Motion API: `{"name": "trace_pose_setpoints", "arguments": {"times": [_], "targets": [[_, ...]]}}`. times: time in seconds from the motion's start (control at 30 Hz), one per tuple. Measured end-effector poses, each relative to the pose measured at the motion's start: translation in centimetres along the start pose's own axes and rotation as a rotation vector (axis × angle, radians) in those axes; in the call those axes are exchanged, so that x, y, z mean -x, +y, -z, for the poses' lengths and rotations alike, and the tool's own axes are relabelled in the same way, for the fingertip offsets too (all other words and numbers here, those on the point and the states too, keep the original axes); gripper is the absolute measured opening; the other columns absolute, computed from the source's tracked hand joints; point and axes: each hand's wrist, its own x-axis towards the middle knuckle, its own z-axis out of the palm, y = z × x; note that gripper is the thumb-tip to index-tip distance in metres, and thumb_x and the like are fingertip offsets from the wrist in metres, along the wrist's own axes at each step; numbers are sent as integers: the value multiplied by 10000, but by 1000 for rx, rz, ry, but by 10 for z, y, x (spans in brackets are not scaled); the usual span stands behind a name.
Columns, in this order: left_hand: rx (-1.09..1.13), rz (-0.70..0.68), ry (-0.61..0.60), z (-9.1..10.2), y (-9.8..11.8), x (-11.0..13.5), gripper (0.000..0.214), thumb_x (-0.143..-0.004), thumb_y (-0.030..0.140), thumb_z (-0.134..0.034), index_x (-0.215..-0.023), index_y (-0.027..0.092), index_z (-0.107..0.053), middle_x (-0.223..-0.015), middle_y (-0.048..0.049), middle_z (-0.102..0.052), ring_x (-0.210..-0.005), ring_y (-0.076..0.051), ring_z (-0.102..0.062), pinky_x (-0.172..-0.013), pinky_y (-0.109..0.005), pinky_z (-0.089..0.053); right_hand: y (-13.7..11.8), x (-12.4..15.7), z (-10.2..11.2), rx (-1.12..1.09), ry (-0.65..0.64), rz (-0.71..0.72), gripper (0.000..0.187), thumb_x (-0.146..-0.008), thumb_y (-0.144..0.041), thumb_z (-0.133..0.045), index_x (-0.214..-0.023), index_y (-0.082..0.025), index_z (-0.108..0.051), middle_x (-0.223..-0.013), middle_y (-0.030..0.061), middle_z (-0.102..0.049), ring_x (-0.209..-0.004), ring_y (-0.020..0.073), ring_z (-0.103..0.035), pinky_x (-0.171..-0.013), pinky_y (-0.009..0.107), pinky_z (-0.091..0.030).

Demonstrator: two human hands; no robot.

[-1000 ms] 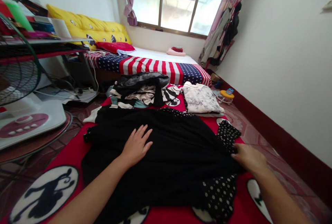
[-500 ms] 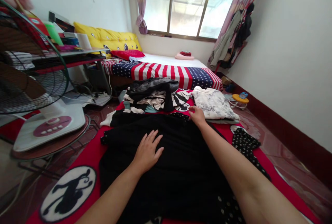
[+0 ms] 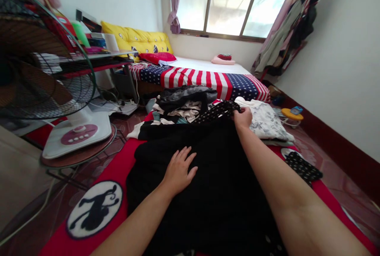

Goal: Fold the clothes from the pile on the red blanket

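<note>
A black garment (image 3: 208,184) with white-dotted black parts lies spread before me on a red blanket (image 3: 118,169) with round monkey patches. My left hand (image 3: 180,171) rests on its middle, fingers spread and flat. At the garment's far edge, my right hand (image 3: 242,118) pinches the dotted cloth (image 3: 219,109) and holds it raised. Its fingertips are partly hidden by the cloth. Another dotted part (image 3: 303,167) lies out to the right, beyond my forearm.
Behind the garment lie a heap of dark and patterned clothes (image 3: 187,95) and a folded white floral garment (image 3: 270,119). A fan (image 3: 78,131) stands on a round stool at left. A bed (image 3: 192,78) is under the window. A yellow stool (image 3: 292,114) stands at right.
My right hand has closed on the dotted cloth at the far edge and lifted it. My left hand stays flat on the garment. The view has swung slightly left.
</note>
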Motion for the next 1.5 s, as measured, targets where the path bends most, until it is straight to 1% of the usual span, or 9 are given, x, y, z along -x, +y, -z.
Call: {"name": "trace_pose_setpoints", "arguments": {"times": [0.17, 0.37, 0.53, 0.7, 0.87, 1.17, 1.33, 1.43, 1.5], "targets": [[8, 4, -3, 1, 0, 0, 478, -886, 340, -562, -1353, 249, -520, -1507, -72, -408, -1406, -255, -342, -1174, -484, -269, 13, 53, -14, -87, 107, 26, 595, -659, -222, -589, -1227, -83, -483, -1310, 227, -468, -1282, 329, -396, -1075, 467, -328], [65, 5, -6, -1, -2, 1, 455, -884, 338, -581, -1329, 252, -540, -1493, -67, -427, -1402, -260, -346, -1175, -501, -262, 22, 130, -27, -162, -85, 194, 181, -711, -232, -520, -832, -182, -645, -1054, 115, -647, -1036, 262, -599, -979, 419, -442], [303, 75, 120, 10, -17, -8, 331, -895, 279, -555, -1218, 239, -620, -1355, -61, -557, -1224, -222, -547, -1062, -402, -450, 19, 136, -21, -170, -104, 236, 193, -737, -202, -478, -830, -187, -646, -947, 90, -668, -940, 246, -619, -914, 398, -468], [197, 202, 301, 56, -55, -44, 376, -870, 123, -446, -1187, 209, -628, -1242, -66, -610, -980, -187, -649, -933, -345, -527, 17, 134, -22, -135, -117, 239, 187, -747, -187, -485, -838, -195, -649, -963, 88, -665, -953, 254, -601, -906, 399, -458], [22, 194, 148, 75, -77, -78, 351, -823, 107, -503, -1113, 197, -679, -1160, -67, -667, -1064, -223, -618, -995, -355, -475, 17, 136, -24, -117, -106, 207, 213, -760, -191, -483, -887, -185, -653, -979, 98, -663, -956, 256, -599, -897, 399, -454], [-172, 147, -84, 53, -52, -115, 543, -769, 377, -712, -1265, 196, -585, -1183, -144, -658, -1157, -352, -550, -1028, -530, -346, 17, 136, -25, -140, -99, 196, 201, -777, -206, -488, -898, -173, -644, -972, 103, -665, -952, 259, -602, -897, 397, -458], [-207, 85, -138, 63, -29, -113, 332, -787, 469, -674, -1004, 222, -708, -1020, -97, -707, -1038, -302, -613, -904, -378, -432, 14, 136, -24, -211, -78, 168, 220, -809, -241, -491, -971, -173, -624, -987, 104, -666, -908, 233, -622, -880, 372, -477], [-113, 72, -276, 64, -9, -105, 476, -860, 616, -492, -756, 205, -709, -793, -76, -708, -822, -254, -664, -733, -315, -467, 11, 136, -24, -258, -66, 140, 224, -827, -260, -487, -980, -164, -618, -988, 108, -667, -846, 214, -631, -845, 351, -491], [-71, 132, -305, 61, -1, -105, 429, -880, 571, -485, -818, 201, -693, -829, -78, -712, -829, -255, -670, -719, -312, -472, 10, 137, -24, -280, -61, 115, 221, -829, -265, -491, -979, -163, -617, -987, 111, -672, -835, 211, -633, -836, 347, -495]]}}
